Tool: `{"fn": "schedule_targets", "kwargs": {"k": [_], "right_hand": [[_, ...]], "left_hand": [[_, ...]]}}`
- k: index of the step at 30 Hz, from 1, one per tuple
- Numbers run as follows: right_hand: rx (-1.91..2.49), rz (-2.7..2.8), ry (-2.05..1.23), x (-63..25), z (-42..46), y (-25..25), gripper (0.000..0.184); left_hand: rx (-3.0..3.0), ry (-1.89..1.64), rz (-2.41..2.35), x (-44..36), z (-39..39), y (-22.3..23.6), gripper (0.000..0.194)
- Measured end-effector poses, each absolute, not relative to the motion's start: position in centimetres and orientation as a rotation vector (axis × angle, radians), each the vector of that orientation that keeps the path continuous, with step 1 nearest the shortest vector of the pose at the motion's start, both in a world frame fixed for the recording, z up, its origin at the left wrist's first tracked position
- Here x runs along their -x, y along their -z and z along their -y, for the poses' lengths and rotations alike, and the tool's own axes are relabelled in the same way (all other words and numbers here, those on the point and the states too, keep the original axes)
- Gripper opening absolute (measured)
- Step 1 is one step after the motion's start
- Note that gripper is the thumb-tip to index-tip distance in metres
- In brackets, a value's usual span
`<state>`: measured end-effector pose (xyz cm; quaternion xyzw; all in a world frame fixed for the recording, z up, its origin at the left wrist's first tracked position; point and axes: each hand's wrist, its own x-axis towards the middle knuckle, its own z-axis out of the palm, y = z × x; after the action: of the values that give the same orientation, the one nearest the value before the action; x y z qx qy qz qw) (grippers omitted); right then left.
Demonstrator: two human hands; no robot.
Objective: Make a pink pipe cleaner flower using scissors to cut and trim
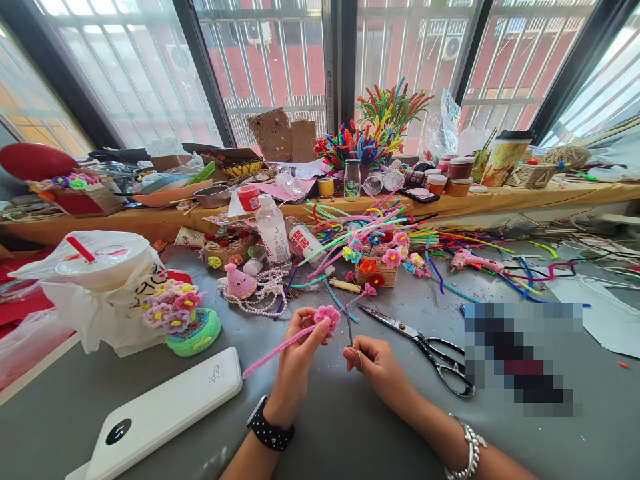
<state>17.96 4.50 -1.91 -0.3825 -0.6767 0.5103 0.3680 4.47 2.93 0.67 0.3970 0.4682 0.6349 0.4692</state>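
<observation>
My left hand pinches a pink fuzzy flower made of pipe cleaner, with its fingers closed on it. A pink pipe cleaner runs from that hand down to the left, its end near a white power bank. Just right of the flower, my right hand is closed around a pair of small scissors, whose thin dark blades point upward. Beyond the hands is a smaller pink flower on a thin stem. Large black-handled scissors lie to the right of my right hand.
A green-based flower ornament and a bagged drink cup stand at left. Pearl strings, bottles, a flower basket, loose pipe cleaners and a pink glue gun lie behind. A blurred patch covers the right.
</observation>
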Motion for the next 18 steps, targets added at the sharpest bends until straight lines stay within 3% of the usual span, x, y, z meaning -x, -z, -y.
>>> {"fn": "schedule_targets", "kwargs": {"k": [10, 18], "right_hand": [[1.042, 1.695, -1.340, -18.52, -5.23, 1.55, 0.044], [0.989, 1.777, -1.406, -18.33, -4.93, 1.40, 0.049]], "left_hand": [[-0.859, -1.563, -0.992, -4.45, -3.25, -0.22, 0.012], [-1.006, -1.511, -1.221, -4.33, -3.41, -0.38, 0.018]]}}
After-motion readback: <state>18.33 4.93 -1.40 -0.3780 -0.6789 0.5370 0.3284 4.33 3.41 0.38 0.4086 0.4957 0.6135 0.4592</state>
